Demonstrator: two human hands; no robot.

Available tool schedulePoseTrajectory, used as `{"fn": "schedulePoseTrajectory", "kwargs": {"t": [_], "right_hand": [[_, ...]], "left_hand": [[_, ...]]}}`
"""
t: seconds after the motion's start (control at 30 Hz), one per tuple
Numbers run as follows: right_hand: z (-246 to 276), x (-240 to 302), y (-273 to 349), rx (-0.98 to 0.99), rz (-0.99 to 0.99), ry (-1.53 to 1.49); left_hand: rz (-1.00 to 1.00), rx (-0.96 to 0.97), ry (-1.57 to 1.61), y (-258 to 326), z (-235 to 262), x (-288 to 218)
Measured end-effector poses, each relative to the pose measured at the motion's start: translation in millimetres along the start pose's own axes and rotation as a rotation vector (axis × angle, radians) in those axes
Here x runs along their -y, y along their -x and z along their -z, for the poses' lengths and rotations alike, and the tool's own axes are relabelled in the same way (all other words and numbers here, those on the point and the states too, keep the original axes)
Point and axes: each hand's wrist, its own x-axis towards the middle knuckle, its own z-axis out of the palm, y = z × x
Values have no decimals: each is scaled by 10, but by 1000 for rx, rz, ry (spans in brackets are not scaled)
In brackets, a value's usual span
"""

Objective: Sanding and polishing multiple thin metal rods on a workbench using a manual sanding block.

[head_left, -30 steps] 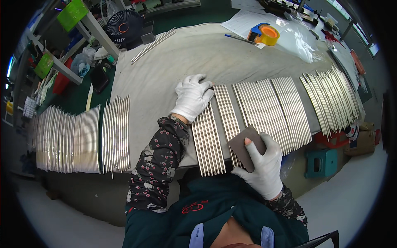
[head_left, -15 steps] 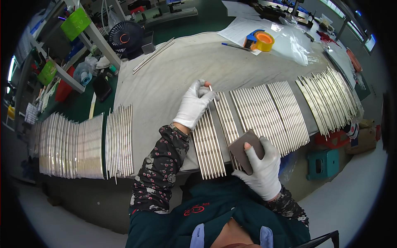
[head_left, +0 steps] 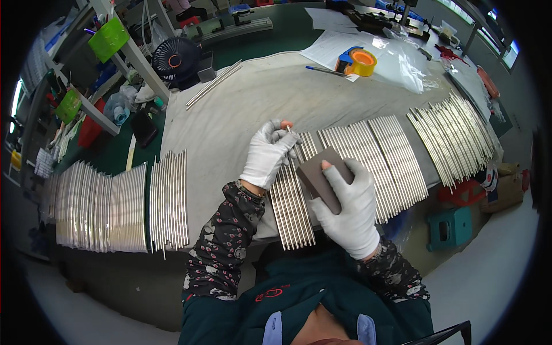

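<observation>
I have the left hand (head_left: 265, 154) pinching the far end of a metal rod (head_left: 289, 129) near other rods (head_left: 292, 210) along the tabletop's (head_left: 236, 109) front edge, the right hand (head_left: 349, 210) gripping a brown block (head_left: 315, 177), and I judge the rod stiff, slippery, best held by ends.

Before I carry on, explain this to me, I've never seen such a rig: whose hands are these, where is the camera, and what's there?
There is no machine: a person works in white fabric gloves. The view comes from a wide fisheye camera on their head, looking down, so straight edges bend. On the pale grey tabletop lie rows of thin, shiny silver metal rods, with a yellow-orange tape roll farther back. The left hand pinches the upper end of one rod. The right hand holds a brown-grey rectangular block over the rods; I cannot tell if it touches them.
</observation>
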Motion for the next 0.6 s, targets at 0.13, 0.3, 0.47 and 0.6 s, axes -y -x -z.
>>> {"fn": "schedulePoseTrajectory", "kwargs": {"t": [0.13, 0.3, 0.47, 0.6], "right_hand": [[-60, -166, -79, 73, -50, 305], [15, 45, -128, -14, 90, 49], [-62, -359, -119, 97, -120, 323], [15, 109, -132, 46, 120, 49]], "left_hand": [[-2, -29, 10, -6, 27, 40], [-18, -11, 11, -6, -2, 21], [-14, -33, 2, -5, 36, 44], [-31, -23, 39, 31, 8, 28]]}}
